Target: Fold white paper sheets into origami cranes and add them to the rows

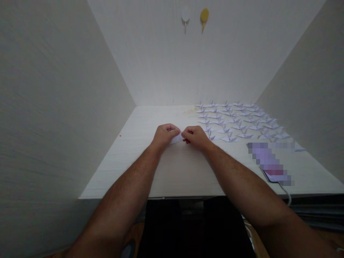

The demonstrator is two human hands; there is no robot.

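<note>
My left hand point(164, 134) and my right hand point(195, 137) meet over the middle of a white desk point(139, 161). Both are closed in a pinch on a small folded piece of white paper point(176, 139) that lies between them, low over the desktop. Most of the paper is hidden by my fingers.
Several folded white paper cranes point(233, 122) stand in rows at the back right of the desk. A phone point(271, 165) with a white cable point(286, 195) lies at the right front. Plain walls close in the left, back and right. Two hooks point(195, 16) hang on the back wall.
</note>
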